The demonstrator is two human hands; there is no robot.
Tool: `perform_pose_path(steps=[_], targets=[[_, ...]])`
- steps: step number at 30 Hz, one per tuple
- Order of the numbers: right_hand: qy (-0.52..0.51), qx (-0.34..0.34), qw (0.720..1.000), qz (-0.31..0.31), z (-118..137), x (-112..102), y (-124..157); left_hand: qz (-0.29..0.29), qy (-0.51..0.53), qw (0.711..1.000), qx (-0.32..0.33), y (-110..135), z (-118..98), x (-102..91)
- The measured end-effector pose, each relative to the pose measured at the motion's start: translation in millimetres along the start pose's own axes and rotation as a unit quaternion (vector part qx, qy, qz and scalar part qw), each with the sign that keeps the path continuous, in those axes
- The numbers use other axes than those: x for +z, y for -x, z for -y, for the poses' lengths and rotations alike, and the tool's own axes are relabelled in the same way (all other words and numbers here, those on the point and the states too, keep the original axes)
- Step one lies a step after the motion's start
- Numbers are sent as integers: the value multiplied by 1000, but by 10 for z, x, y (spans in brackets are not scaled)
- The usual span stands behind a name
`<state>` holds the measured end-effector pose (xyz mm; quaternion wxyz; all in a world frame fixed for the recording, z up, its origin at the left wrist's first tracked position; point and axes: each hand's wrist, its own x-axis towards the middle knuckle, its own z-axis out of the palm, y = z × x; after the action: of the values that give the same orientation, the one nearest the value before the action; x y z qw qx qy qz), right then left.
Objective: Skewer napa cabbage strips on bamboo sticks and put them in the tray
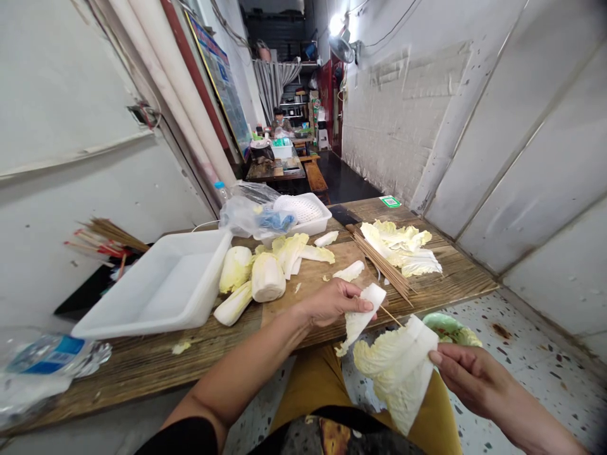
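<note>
My left hand (339,300) pinches a small piece of napa cabbage leaf (363,313) over the table's front edge. A thin bamboo skewer (389,315) runs between this piece and a larger napa cabbage leaf (403,366). The larger leaf's white stem side is gripped by the thumb and fingers of my right hand (467,373); its ruffled part hangs above my lap. How far the skewer goes into each leaf is hidden. A bundle of bamboo skewers (386,268) lies on the table just beyond, beside a loose pile of cabbage leaves (401,246).
On the wooden table (142,366) are a white tray (156,284), cabbage chunks (268,278), a cutting board (308,291), a dark cleaver blade (344,216) and a white basket (308,212) with plastic bags. A green bowl (448,325) sits low at right. Farther back, a person (282,123) sits.
</note>
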<state>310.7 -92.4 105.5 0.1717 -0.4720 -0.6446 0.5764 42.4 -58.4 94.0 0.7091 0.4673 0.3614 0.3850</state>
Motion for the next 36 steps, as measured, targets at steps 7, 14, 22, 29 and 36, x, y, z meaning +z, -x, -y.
perform_pose_path(steps=[7, 14, 22, 29, 36], targets=[[-26, -24, 999, -9, 18, -7, 13, -40, 65, 997, 6, -14, -21, 87], [-15, -15, 1000, -9, -42, 11, 84, -95, 68, 993, 35, 65, 20, 222], [-32, -13, 999, 28, 78, 22, 106, -80, 0, 997, 13, 113, -64, 219], [0, -40, 999, 20, 53, -2, 66, -49, 46, 998, 1, 90, 3, 293], [-4, -46, 998, 42, 97, 56, 19, -9, -3, 1000, -24, 65, 2, 294]])
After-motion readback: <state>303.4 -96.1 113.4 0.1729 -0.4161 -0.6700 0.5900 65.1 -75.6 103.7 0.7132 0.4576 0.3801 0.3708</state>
